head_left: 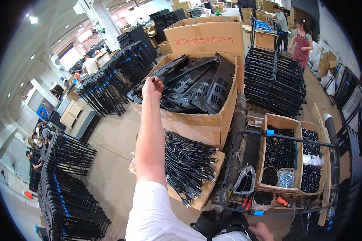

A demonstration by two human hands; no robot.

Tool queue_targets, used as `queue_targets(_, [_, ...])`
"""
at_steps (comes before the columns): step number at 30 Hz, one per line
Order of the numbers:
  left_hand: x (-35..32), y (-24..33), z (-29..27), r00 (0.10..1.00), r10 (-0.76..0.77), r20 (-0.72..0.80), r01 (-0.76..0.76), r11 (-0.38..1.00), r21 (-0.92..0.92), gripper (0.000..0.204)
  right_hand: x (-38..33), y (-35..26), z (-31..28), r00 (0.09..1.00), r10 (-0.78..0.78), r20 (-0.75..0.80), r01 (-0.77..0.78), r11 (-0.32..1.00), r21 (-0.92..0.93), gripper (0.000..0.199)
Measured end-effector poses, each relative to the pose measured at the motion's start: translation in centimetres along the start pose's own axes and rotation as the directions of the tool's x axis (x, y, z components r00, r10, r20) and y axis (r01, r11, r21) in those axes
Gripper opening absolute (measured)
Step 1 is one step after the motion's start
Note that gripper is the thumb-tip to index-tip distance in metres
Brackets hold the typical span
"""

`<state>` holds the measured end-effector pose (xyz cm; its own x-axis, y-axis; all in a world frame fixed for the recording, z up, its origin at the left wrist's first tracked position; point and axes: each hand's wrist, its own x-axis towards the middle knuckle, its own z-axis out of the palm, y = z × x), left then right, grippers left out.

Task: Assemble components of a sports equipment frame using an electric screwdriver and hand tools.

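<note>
At the left edge of the big box: the left grip, arm stretched forward, fingers curled inward; whether they are clenched on a cover or bare of one cannot be told.
Black covers: a heap of vented plastic pieces directly under and to the right of the left grip; one long piece lies right behind its fingers.
Big cardboard box: around the covers, its near wall below and right of the left grip, a tall flap with red lettering standing beyond it.
Power cables: bundled, nearer the body than the left grip, plugs pointing right, on a brown board.
Right grip: at the lower edge, well apart from the left one, partly cut off; its hold cannot be told.
Bent black frame: just ahead of the right grip, with blue wraps on its tubes.
Parts box: beyond the right grip, holding small black pieces and silver hardware.
Orange tool: ahead and right of the right grip.
Stacked frames: far right of the left grip, a person in a red apron beside them.
</note>
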<state>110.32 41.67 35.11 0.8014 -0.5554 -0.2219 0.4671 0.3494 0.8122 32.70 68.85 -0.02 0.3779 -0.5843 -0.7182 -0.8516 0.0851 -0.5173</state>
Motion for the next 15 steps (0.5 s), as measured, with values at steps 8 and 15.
queue_targets(8, [-10.1,-2.3,-0.4,0.941,0.193,0.277,-0.104,0.946,-0.306,0.027,-9.9,-20.4,-10.1,0.955,-0.288,0.069,0.295,0.940,-0.172,0.042])
queue_targets(15, [-18.6,0.0,-5.9,0.799,0.229,0.556,-0.053,0.948,-0.314,0.019,-17.2,-33.9,-22.4,-0.094,-0.790,-0.606,0.344,0.545,-0.764,0.034])
